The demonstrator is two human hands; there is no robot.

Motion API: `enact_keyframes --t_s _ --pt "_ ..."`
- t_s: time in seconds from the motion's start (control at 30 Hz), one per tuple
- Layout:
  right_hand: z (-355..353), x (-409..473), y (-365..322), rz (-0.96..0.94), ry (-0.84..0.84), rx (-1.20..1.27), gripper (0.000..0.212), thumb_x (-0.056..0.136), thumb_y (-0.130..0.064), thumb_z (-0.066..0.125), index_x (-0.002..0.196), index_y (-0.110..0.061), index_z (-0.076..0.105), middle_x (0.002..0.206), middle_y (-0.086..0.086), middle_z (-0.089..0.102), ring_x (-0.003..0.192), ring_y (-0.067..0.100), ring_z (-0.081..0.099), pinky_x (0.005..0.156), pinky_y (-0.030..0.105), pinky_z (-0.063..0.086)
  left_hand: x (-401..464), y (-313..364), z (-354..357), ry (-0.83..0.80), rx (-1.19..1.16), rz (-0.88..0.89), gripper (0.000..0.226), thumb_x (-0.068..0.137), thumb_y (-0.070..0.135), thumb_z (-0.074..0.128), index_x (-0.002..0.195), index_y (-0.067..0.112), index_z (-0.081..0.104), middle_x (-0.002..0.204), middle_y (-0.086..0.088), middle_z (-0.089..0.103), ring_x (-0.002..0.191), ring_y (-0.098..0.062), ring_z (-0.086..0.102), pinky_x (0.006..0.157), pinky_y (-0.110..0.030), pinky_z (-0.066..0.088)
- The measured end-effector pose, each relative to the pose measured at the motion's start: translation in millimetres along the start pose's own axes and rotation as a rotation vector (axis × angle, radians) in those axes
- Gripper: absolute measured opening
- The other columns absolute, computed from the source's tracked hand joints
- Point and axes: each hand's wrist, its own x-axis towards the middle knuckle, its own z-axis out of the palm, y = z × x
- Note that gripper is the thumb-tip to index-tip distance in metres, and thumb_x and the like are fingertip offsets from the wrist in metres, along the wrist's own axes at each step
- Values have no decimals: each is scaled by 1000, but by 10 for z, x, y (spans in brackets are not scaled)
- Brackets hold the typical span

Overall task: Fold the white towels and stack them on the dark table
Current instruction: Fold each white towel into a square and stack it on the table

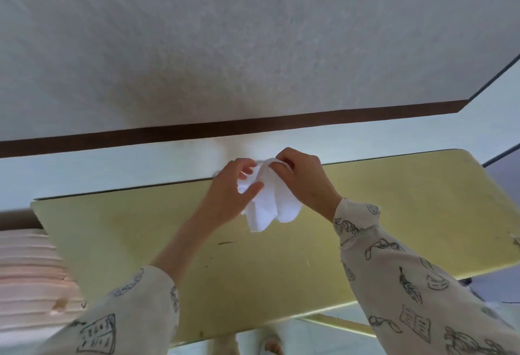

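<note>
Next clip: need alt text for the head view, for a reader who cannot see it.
Both hands, left and right, hold a crumpled white towel up above a yellowish table. Patterned sleeves cover the forearms; a wall lies beyond.

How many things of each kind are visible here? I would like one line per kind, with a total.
White towel, held up by both hands: 1
Hands, left hand and right hand: 2
Yellow-green table: 1
Pink ribbed cloth at the left edge: 1
Total: 5
</note>
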Motion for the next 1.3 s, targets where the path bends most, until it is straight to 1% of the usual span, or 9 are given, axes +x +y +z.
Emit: enact_keyframes --t_s 0.1,0.2,0.3,0.43,0.57,0.73,0.93,1.13,1.3 --pt "-113 -210 -42 -49 -37 -11 18 92 -24 53 89 -10 65 76 -2 62 69 12 54 60 10 37 -234 278 160 -33 -47 -29 36 82 27 68 114 17 56 97 11 56 84 -2 53 71 -9 39" --pt "-259 -410 -28 -57 -14 -11 18 91 -29 55 82 -15 62 68 -4 60 62 9 50 56 10 35 -430 441 255 63 18 -83 14 88 20 60 97 9 59 78 7 54 67 1 47 60 -3 36" --pt "-420 -546 -21 -50 -26 -32 21 89 -35 58 80 -16 61 56 -10 49 55 5 43 54 12 32 -578 513 225 101 64 -112 10 91 17 54 82 13 53 62 13 46 57 0 41 56 -4 34" --pt "-518 -629 14 -16 -165 -157 18 84 -34 64 75 -18 62 57 -7 47 55 7 42 52 21 33 -628 487 -25 169 77 -162 11 90 18 56 93 10 64 78 7 58 74 -12 52 58 -5 36" --pt "-458 -615 140 47 -210 -268 29 86 -19 57 61 -8 51 62 0 39 65 21 44 51 24 28 -605 449 -309 167 80 -276 20 88 26 59 95 8 64 83 0 58 78 -16 51 67 -23 35" --pt "-378 -548 79 24 -119 -363 24 94 -24 48 100 -5 61 94 7 57 94 26 54 81 34 38 -589 324 -594 189 265 -249 23 92 22 53 103 6 65 101 -6 64 92 -20 56 75 -19 30" --pt "-375 -573 -103 -87 77 -280 20 96 -15 44 105 -5 59 98 8 63 93 25 54 87 35 39 -761 208 -800 344 149 -138 12 88 12 59 95 7 68 89 1 64 83 -13 54 71 -17 36" --pt "74 -965 393 17 -96 -183 14 90 -10 51 93 -6 65 93 8 66 90 24 57 72 25 34 -1177 -303 -469 132 143 -280 6 84 16 65 86 11 66 79 0 64 74 -15 54 60 -17 37" --pt "593 -1317 824 173 -327 -187 22 89 -3 49 101 -3 67 103 10 67 96 25 58 74 21 34 -1589 -906 -14 -169 150 -427 10 86 12 62 91 8 69 81 2 62 82 -14 55 69 -21 34"
